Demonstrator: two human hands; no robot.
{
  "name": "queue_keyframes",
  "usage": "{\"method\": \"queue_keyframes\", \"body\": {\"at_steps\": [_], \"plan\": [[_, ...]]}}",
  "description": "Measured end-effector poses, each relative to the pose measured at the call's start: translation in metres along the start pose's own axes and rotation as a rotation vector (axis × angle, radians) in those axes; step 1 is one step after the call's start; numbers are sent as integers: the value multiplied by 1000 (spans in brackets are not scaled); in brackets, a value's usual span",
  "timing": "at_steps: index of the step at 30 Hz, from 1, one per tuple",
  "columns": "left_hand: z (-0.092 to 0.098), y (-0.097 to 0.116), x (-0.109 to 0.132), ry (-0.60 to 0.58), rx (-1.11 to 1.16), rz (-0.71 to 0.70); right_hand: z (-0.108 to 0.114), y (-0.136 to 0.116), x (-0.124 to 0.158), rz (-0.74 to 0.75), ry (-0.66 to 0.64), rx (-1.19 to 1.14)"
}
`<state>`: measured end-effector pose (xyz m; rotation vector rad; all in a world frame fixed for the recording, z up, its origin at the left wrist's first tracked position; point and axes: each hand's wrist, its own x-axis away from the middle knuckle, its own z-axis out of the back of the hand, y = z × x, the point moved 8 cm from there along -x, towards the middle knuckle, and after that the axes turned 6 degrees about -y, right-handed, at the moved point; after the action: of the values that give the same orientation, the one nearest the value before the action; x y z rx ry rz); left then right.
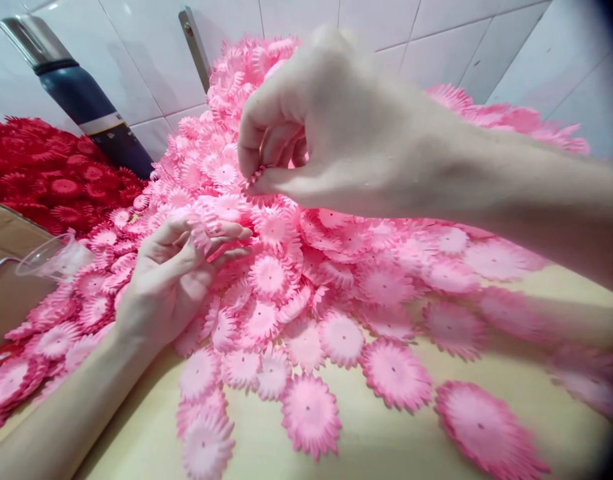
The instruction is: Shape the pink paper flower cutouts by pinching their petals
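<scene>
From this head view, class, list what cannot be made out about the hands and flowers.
Head view: right hand's pinched pink piece, mostly hidden by its fingers.
Head view: how many pink flowers the left hand holds, covered by its fingers.
Head view: dark bottle's base, behind the red flowers.

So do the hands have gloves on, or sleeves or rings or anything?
No gloves. The left hand and right hand are bare. The left forearm and right forearm are bare too, as far as the picture reaches: no sleeves, watch or bracelet. No rings on the fingers that show. The nails in view look short and plain.
</scene>
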<state>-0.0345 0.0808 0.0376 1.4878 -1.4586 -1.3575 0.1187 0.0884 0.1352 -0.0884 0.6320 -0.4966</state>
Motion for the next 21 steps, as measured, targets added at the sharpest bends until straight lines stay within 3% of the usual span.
{"method": "queue_keyframes", "body": {"at_steps": [7,13,18,21], "plan": [[-2,1,0,0,-22,-2,-9,-6,0,72,-36,24],[-1,1,-1,1,-13,-14,-13,0,0,-30,-65,102],[-5,1,0,-67,34,-28,-19,3,-2,-160,-74,20],[-6,1,0,-54,31,-18,-26,2,-3,-160,-131,-66]]}}
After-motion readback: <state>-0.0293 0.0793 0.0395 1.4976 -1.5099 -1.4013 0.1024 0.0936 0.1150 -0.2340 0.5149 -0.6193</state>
